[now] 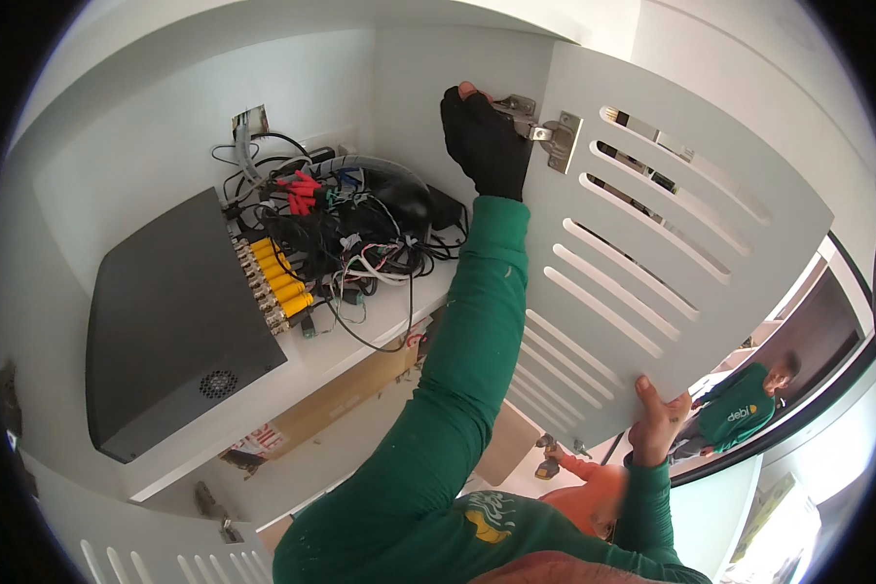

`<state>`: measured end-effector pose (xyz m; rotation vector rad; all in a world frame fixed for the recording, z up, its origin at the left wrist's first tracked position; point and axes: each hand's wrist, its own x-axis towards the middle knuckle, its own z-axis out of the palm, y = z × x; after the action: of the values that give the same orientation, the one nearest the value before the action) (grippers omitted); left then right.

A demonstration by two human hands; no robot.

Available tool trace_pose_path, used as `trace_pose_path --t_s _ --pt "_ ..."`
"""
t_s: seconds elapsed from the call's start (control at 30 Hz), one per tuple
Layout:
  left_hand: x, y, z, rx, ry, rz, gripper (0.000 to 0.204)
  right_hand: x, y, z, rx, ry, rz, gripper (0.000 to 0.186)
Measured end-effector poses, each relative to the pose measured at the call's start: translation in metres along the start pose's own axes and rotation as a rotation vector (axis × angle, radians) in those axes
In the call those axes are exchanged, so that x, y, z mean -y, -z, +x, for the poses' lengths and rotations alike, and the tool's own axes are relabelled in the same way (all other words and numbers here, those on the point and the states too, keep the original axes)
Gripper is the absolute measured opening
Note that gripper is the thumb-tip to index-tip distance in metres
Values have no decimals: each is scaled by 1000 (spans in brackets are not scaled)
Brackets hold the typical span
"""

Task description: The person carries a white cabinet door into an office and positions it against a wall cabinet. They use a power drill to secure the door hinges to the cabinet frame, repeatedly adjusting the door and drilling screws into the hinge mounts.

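A pale grey cabinet door (652,253) with long slots hangs swung out at the right. My left hand (487,146), in a black glove with a bare fingertip showing, is closed against the metal hinge (558,139) joining door and cabinet wall. What its curled fingers hold is hidden. At the door's lower right edge, my bare right hand (660,419) grips the panel, thumb raised. Left of my arm, a dark grey recorder box (175,321) sits on a white shelf (370,341), with yellow-sleeved connectors (280,277) along its back and a tangle of black cables (360,214) beside it.
Below the shelf lies a cardboard box (331,394). Another slotted door (165,545) stands at the lower left. Below the right door, a person in orange (589,496) holds a drill (548,467). A green-shirted figure (740,409) shows within a dark frame at far right.
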<state>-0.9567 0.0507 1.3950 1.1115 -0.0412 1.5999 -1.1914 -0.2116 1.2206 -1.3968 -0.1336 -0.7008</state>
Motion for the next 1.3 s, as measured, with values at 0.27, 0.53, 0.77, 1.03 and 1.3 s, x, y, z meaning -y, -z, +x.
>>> trace_pose_path --t_s 0.27,0.53,0.77,1.03,1.3 --pt "6 -6 -5 38 320 -355 41 -8 11 0 -3 -12 -11 21" --pt "1 -9 -3 -67 120 -97 39 -8 9 -6 -82 -28 -19 32" --pt "2 -10 -7 -98 58 -92 38 -7 7 -12 -95 -1 -17 34" --pt "-1 -6 -8 -85 110 -74 36 -6 6 -14 -104 -16 -12 36" --pt "6 -7 -6 -111 103 -78 38 -3 5 -17 -76 -35 -15 33"
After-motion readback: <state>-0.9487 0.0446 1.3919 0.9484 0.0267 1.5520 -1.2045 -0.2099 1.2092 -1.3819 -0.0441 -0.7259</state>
